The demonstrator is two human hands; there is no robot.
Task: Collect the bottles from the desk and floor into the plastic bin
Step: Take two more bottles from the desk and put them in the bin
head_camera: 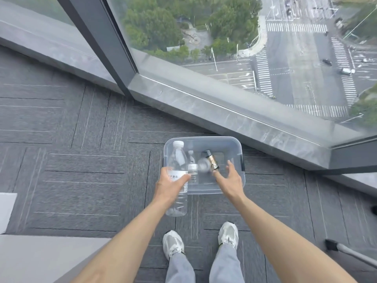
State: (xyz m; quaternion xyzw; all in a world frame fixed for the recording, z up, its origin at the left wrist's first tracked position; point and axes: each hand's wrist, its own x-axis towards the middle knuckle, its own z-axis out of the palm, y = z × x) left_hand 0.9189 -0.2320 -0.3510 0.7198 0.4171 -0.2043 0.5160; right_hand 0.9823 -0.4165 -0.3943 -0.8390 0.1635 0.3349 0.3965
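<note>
Your left hand [169, 183] grips a large clear water bottle [177, 180] at its label, cap pointing toward the top of the frame, held over the left side of the clear plastic bin [234, 144] at centre frame. Your right hand [230, 178] hangs over the bin, fingers spread wide, holding nothing. Just beyond its fingertips are a small clear bottle [192, 166] and a dark gold-labelled bottle [212, 162], blurred.

Dark grey carpet tiles [77, 160] with thin pale stripes underfoot. Grey stone window ledge [224, 111] running along floor-to-ceiling glass, split by a dark mullion [98, 37]. Far below outside: trees [163, 27], a wide street junction with zebra crossings [295, 27]. White-and-grey sneakers [173, 244] and pale grey trousers [224, 266] at bottom centre.
</note>
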